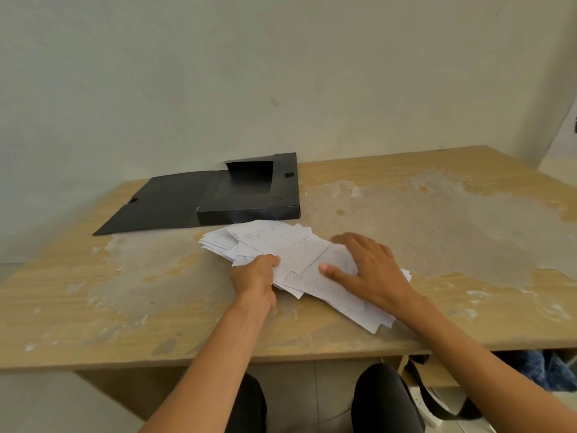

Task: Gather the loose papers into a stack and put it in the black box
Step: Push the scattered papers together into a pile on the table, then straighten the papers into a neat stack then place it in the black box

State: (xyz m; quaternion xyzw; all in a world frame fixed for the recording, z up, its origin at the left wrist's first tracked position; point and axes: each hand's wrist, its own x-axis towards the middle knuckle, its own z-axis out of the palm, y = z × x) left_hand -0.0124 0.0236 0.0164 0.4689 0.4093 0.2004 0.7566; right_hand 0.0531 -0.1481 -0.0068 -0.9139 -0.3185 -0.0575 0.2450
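Several white papers (281, 245) with handwriting lie fanned out and overlapping on the table's middle. My left hand (254, 278) pinches the near-left edge of the pile, thumb on top. My right hand (365, 265) rests flat on the sheets at the right, fingers spread, pressing them down. The black box (249, 210) stands just behind the papers, its lid folded open flat to the left and its inside showing nothing in it.
The wooden table (437, 220) has a worn, peeling top and ends at a wall behind. Its front edge runs just below my forearms. Under it at the right are a black strap (437, 401) and a blue fabric item (543, 367).
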